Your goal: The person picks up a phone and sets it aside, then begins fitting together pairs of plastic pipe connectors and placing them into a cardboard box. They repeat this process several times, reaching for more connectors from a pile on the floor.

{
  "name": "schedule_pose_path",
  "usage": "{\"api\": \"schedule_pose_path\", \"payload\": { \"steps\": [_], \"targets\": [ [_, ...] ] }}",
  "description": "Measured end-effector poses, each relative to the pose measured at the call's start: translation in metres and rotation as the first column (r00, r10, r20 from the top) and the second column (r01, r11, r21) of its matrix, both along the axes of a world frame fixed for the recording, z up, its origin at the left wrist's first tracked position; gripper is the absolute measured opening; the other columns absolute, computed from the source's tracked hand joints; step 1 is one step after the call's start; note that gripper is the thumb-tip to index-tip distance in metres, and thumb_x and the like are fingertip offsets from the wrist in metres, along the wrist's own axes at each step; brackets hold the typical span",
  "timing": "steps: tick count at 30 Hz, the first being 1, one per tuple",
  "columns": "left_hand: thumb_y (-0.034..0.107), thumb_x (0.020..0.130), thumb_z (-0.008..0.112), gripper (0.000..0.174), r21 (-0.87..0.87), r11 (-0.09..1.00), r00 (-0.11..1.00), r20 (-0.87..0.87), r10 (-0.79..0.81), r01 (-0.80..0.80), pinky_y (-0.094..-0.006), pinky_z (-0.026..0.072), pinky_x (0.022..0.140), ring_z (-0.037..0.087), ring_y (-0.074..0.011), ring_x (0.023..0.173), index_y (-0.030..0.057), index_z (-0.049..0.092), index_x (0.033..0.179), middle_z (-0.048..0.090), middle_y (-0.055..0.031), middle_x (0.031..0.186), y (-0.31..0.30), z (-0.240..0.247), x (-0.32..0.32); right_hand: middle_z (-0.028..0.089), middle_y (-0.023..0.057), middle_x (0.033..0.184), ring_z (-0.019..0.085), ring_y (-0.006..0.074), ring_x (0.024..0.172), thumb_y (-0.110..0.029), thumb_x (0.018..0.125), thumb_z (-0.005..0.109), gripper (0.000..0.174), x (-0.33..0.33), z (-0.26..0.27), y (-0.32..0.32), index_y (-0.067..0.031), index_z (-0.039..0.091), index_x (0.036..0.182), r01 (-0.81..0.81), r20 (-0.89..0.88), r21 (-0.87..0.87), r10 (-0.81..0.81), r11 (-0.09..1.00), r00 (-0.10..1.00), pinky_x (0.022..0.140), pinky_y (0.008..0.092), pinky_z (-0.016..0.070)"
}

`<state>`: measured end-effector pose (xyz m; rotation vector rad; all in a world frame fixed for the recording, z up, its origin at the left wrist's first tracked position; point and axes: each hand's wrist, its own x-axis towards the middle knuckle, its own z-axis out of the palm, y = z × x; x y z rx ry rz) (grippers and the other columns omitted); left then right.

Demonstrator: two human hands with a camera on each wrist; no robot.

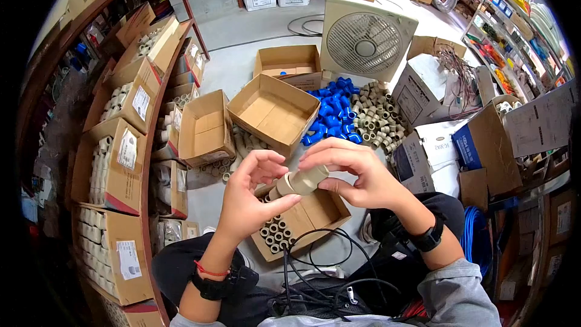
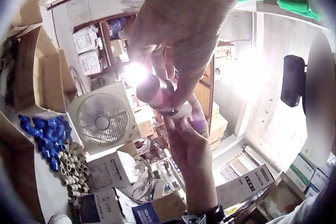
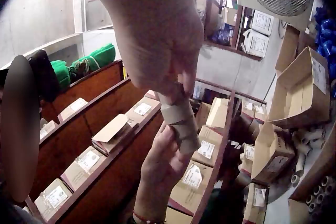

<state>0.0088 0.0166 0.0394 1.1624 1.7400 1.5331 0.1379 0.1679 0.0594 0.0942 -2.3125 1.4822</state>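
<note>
Beige plastic pipe fittings [image 1: 308, 180] stand end to end between my two hands, above an open cardboard box [image 1: 330, 209]. My right hand [image 1: 369, 175] grips the wider end, thumb underneath and fingers over the top. The left hand [image 1: 245, 197] pinches the narrower end, its thumb along the lower side. In the right wrist view the left thumb presses on the fittings [image 3: 178, 121], and the right hand [image 3: 168, 61] covers their other end. The left wrist view shows the fittings [image 2: 152, 90] partly hidden by fingers. Rows of similar fittings [image 1: 275, 233] stand in the box below.
Blue fittings [image 1: 333, 112] and loose beige ones [image 1: 378, 115] lie heaped before a box fan [image 1: 368, 39]. Open cartons [image 1: 275, 109] stand nearby. Shelves with boxed fittings [image 1: 100, 169] line the left. A black cable [image 1: 321, 233] loops over the box and lap.
</note>
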Motion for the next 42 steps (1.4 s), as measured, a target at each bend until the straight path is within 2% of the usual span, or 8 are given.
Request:
{"api": "schedule_pose_path", "payload": {
  "steps": [7, 13, 16, 19, 22, 25, 32, 42],
  "targets": [
    [0.009, 0.057, 0.073, 0.046, -0.014, 1.0, 1.0, 0.01, -0.019, 0.019, -0.0219, 0.0396, 0.07, 0.053, -0.0079, 0.082, 0.0055, 0.049, 0.096, 0.055, -0.0004, 0.083, -0.001, 0.002, 0.005, 0.058, 0.0091, 0.088, 0.058, 0.0175, 0.077, 0.005, 0.064, 0.062, 0.035, 0.005, -0.005, -0.001, -0.002, 0.056, 0.098, 0.032, -0.015, -0.054, -0.033, 0.998, 0.999, 0.068, 0.0263, 0.0484],
    [0.008, 0.058, 0.073, 0.044, -0.012, 0.999, 0.999, 0.023, -0.03, 0.03, -0.0211, 0.0393, 0.07, 0.053, -0.0079, 0.082, 0.0048, 0.051, 0.096, 0.056, -0.0008, 0.083, -0.002, 0.001, 0.006, 0.059, 0.0076, 0.078, 0.059, 0.0141, 0.075, 0.001, 0.065, 0.064, 0.033, 0.008, -0.007, 0.002, -0.0028, 0.056, 0.096, 0.082, -0.02, 0.093, -0.081, 0.992, 0.997, 0.061, 0.0253, 0.0466],
    [0.008, 0.058, 0.073, 0.045, -0.006, 0.999, 0.999, 0.017, -0.038, 0.038, -0.0211, 0.0391, 0.071, 0.053, -0.0079, 0.083, 0.0048, 0.051, 0.096, 0.056, -0.0004, 0.083, -0.002, 0.001, 0.005, 0.059, 0.0075, 0.096, 0.057, 0.0162, 0.085, -0.003, 0.066, 0.065, 0.032, 0.009, -0.008, 0.001, -0.0041, 0.058, 0.098, 0.086, 0.048, 0.002, -0.086, 0.996, 0.995, 0.07, 0.0247, 0.0464],
    [0.008, 0.057, 0.074, 0.045, 0.007, 0.999, 0.997, 0.072, -0.04, 0.039, -0.021, 0.039, 0.071, 0.053, -0.008, 0.083, 0.0052, 0.051, 0.096, 0.056, -0.0002, 0.083, -0.001, 0.004, 0.007, 0.058, 0.0086, 0.085, 0.06, 0.0146, 0.07, 0.006, 0.066, 0.06, 0.032, 0.007, -0.007, -0.002, -0.0019, 0.056, 0.096, 0.104, -0.057, -0.047, -0.107, 0.993, 0.993, 0.061, 0.0241, 0.0481],
    [0.009, 0.057, 0.074, 0.046, -0.003, 0.999, 0.998, 0.047, -0.038, 0.039, -0.0213, 0.0392, 0.072, 0.053, -0.0081, 0.083, 0.0055, 0.051, 0.097, 0.056, -0.0003, 0.083, -0.002, 0.001, 0.005, 0.057, 0.0096, 0.088, 0.06, 0.0145, 0.072, 0.007, 0.066, 0.06, 0.032, 0.007, -0.008, -0.003, -0.0012, 0.056, 0.096, 0.088, -0.051, -0.066, -0.092, 0.994, 0.994, 0.062, 0.0236, 0.0485],
    [0.008, 0.057, 0.074, 0.048, -0.009, 0.999, 0.999, 0.018, -0.036, 0.036, -0.0221, 0.0396, 0.073, 0.053, -0.0087, 0.082, 0.0057, 0.05, 0.098, 0.056, -0.001, 0.084, -0.003, 0.003, 0.006, 0.059, 0.0073, 0.097, 0.056, 0.0157, 0.087, -0.004, 0.066, 0.065, 0.033, 0.008, -0.009, -0.001, -0.0048, 0.058, 0.098, 0.095, 0.023, -0.088, -0.094, 0.992, 0.995, 0.069, 0.0251, 0.0466],
    [0.008, 0.056, 0.073, 0.051, 0.012, 1.0, 1.0, 0.012, 0.006, -0.006, -0.0238, 0.0414, 0.072, 0.053, -0.0101, 0.08, 0.0055, 0.049, 0.101, 0.057, -0.0037, 0.087, -0.003, 0.006, 0.009, 0.061, 0.0059, 0.082, 0.056, 0.0102, 0.066, -0.012, 0.065, 0.069, 0.032, 0.008, -0.011, -0.001, -0.0014, 0.058, 0.094, 0.173, 0.071, -0.05, -0.169, 0.984, 0.983, 0.063, 0.0227, 0.0451],
    [0.007, 0.058, 0.072, 0.057, -0.007, 0.997, 0.997, 0.033, -0.076, 0.076, -0.0248, 0.042, 0.076, 0.054, -0.0105, 0.083, 0.0045, 0.048, 0.11, 0.057, -0.008, 0.099, -0.004, 0.004, 0.007, 0.061, 0.005, 0.073, 0.056, 0.0094, 0.065, -0.015, 0.065, 0.071, 0.032, 0.009, -0.012, -0.004, -0.0001, 0.059, 0.09, 0.204, 0.098, -0.088, -0.195, 0.975, 0.976, 0.061, 0.0222, 0.0447]
  ]
}}
